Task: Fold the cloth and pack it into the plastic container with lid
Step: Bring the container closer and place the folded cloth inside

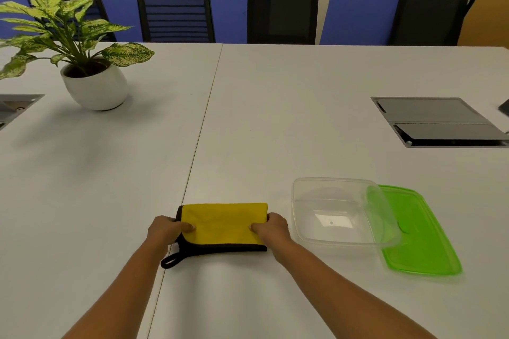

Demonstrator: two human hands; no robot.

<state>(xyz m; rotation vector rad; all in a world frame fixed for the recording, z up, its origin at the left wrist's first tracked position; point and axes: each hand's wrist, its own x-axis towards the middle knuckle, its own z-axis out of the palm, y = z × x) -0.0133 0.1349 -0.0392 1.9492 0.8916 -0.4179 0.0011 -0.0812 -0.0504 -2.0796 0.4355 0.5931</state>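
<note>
Left hand & right hand pinch folded cloth ends, fingers curled; loose layers could spring open en route to container, right of fingers.

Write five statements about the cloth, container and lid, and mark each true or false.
1. The left hand and the right hand grip the yellow cloth at its ends. True.
2. The clear container holds nothing. True.
3. The cloth is spread out in a single layer. False: it is folded, on the table left of the container.
4. The green lid is closed on the container. False: it lies on the table, overlapped by the container's right edge.
5. A potted plant stands at the table's far left. True.
</note>
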